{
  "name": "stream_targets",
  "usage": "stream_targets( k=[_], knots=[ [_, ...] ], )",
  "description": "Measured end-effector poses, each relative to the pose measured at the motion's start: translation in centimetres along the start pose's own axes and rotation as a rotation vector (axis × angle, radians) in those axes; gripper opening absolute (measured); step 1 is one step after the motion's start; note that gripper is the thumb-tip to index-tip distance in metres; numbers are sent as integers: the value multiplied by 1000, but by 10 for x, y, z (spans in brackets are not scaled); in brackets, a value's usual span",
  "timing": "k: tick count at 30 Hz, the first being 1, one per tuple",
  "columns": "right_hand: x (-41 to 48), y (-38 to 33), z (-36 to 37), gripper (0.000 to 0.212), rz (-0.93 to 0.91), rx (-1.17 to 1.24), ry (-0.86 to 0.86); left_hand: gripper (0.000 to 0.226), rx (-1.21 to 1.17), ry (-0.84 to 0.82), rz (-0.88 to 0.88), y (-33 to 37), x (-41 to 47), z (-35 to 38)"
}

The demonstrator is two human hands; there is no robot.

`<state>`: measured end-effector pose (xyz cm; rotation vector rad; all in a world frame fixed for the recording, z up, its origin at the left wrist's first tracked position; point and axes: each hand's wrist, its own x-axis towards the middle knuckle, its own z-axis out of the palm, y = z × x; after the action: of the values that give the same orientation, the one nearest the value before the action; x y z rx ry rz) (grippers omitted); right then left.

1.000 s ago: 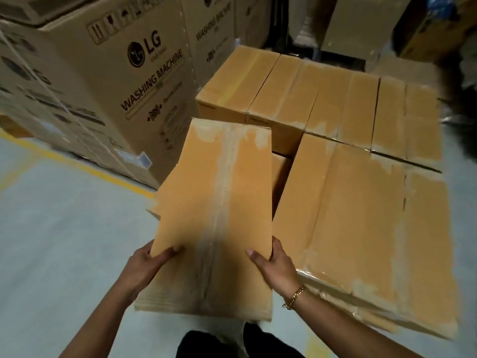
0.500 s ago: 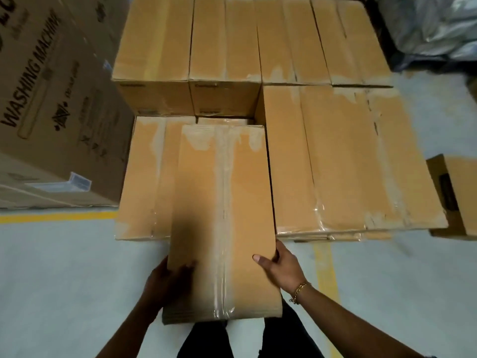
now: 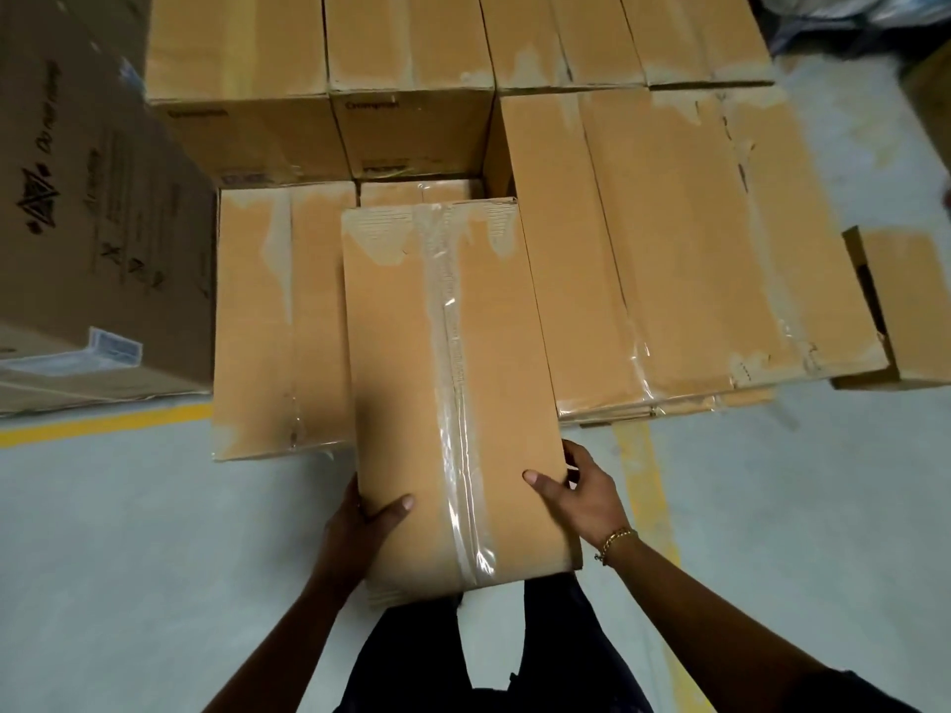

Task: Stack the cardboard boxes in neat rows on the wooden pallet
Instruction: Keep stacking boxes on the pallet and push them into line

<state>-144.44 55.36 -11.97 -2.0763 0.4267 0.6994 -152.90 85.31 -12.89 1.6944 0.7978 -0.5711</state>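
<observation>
"Fingers (image 3: 399, 503) first: what are they doing?"
"Both sets grip the near end of the held box (image 3: 453, 362). The thumbs lie flat on its top face and the other fingers curl round its side edges, the left hand (image 3: 355, 527) on the left edge and the right hand (image 3: 584, 499) on the right. Neither hand is nearer; they sit about level."
"And how does the box lie?"
"Its long axis runs straight away from the person, towards the stack. It's an oblong of plain brown corrugated card, with a glossy strip of clear tape down the middle seam."
"Where should it go?"
"My guess is the gap dead ahead, on top of the lower box (image 3: 419, 190) peeping out past its far end. A low box (image 3: 273, 321) lies to the left, the taller tier (image 3: 669, 239) stands close on the right, and the back row (image 3: 406, 48) is beyond. That calls for a push forward along the long axis, kept square."
"And the wooden pallet?"
"I can't see it; the boxes hide it."
</observation>
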Motion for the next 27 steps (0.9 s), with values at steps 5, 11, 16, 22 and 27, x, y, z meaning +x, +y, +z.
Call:
stream_targets(
  k=[5, 11, 16, 22, 27],
  knots=[
    [-18, 11, -14, 115, -46, -181, -54, 129, 170, 8, 112, -4, -19, 0],
    [-44, 27, -25, 152, -147, -616, -267, 158, 502, -109, 182, -38, -45, -4],
    [-50, 38, -15, 149, -191, -778, -237, 163, 590, -110, 212, -43, -47, -5],
    [-53, 32, -10, 147, -214, -954, -71, 159, 636, -108, 254, -40, -45, -9],
    [-46, 22, -12, 147, -195, -1004, 11, 161, 609, -84, 283, -31, -32, -10]
  ],
)
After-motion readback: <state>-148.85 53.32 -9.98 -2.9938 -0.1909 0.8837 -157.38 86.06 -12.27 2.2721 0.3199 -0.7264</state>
